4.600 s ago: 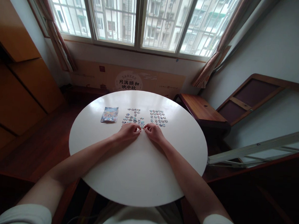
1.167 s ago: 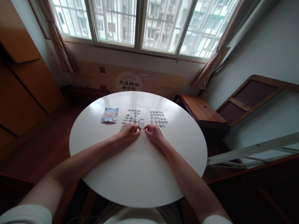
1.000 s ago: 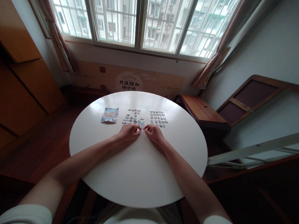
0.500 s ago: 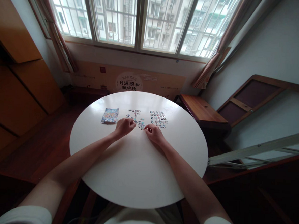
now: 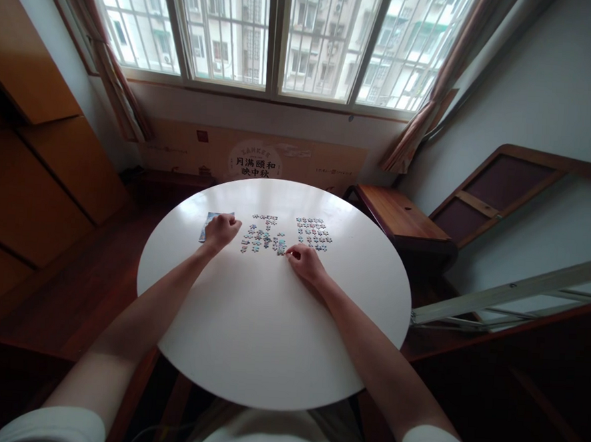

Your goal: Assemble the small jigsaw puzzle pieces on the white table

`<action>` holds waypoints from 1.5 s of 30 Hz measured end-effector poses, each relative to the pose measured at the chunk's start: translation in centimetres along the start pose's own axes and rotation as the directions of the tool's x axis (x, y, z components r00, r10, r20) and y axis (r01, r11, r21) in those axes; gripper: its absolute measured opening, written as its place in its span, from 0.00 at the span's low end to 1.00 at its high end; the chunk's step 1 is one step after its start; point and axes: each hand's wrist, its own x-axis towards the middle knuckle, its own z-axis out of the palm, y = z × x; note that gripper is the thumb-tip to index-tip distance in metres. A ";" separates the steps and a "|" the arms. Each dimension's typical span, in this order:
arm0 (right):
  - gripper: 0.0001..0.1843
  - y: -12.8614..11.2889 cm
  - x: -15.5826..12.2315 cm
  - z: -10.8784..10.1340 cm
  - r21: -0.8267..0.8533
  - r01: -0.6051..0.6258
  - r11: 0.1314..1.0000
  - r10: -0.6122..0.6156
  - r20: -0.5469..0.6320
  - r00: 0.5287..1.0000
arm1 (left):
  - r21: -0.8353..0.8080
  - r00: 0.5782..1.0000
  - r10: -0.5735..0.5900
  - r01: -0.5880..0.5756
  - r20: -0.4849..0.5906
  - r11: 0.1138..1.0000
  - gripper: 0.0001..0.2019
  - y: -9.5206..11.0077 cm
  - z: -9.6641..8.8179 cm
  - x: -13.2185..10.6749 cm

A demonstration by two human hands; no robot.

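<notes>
My left hand (image 5: pixel 223 231), its fingers curled closed, is over the blue printed picture sheet (image 5: pixel 209 224) and hides most of it. Whether anything is inside those fingers cannot be seen. Thumb and forefinger of my right hand (image 5: pixel 305 261) are pinched at the edge of a small upright block of jigsaw puzzle pieces (image 5: pixel 281 245), gripping a piece at its lower right. Loose jigsaw pieces (image 5: pixel 257 236) lie scattered between the left hand and that block. More pieces (image 5: pixel 313 233) form rows beyond the right hand.
All of this rests on a round white table (image 5: pixel 263 332). Past its right edge stands a low wooden bench (image 5: pixel 401 213). Behind the table, a printed banner (image 5: pixel 180 148) runs under a barred window (image 5: pixel 281 40). Orange cabinets (image 5: pixel 47 186) line the left side.
My left hand has moved left, off the scattered pieces and onto the picture sheet, uncovering several pieces. My right hand has stayed almost in place beside the block.
</notes>
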 end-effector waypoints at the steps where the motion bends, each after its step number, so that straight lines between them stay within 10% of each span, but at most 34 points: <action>1: 0.09 0.0 0.0 0.0 0.005 0.004 1.000 -0.004 -0.004 1.000 | -0.010 1.000 -0.020 0.020 -0.005 1.000 0.13 -0.2 0.0 0.1; 45: 0.08 -1.2 0.2 0.7 -0.197 0.058 0.979 -0.057 0.011 0.998 | -0.047 1.000 0.022 -0.022 -0.011 0.999 0.16 -0.4 1.1 0.3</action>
